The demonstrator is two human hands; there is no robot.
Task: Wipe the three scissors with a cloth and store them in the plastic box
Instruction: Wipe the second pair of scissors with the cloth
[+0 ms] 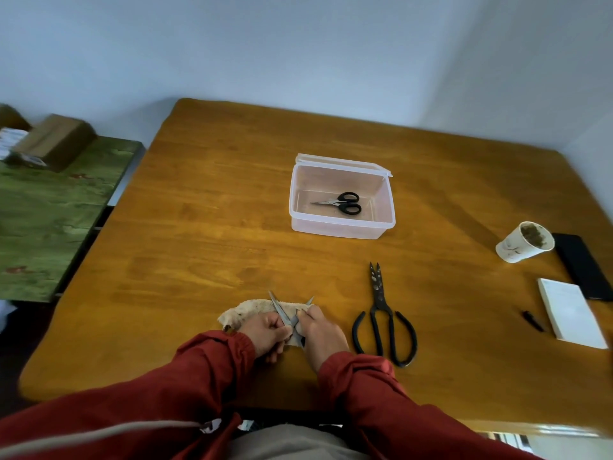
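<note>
At the table's (199,210) six o'clock, the left hand (265,333) grips open scissors (282,310) while the right hand (321,330) pinches cloth (245,312) round one blade.

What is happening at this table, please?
A person in red sleeves is wiping scissors. The left hand and the right hand both hold an open pair of scissors against a beige cloth near the front edge of the table. A small black-handled pair already lies in the open plastic box. A large black pair lies on the table beside the right hand, untouched.
</note>
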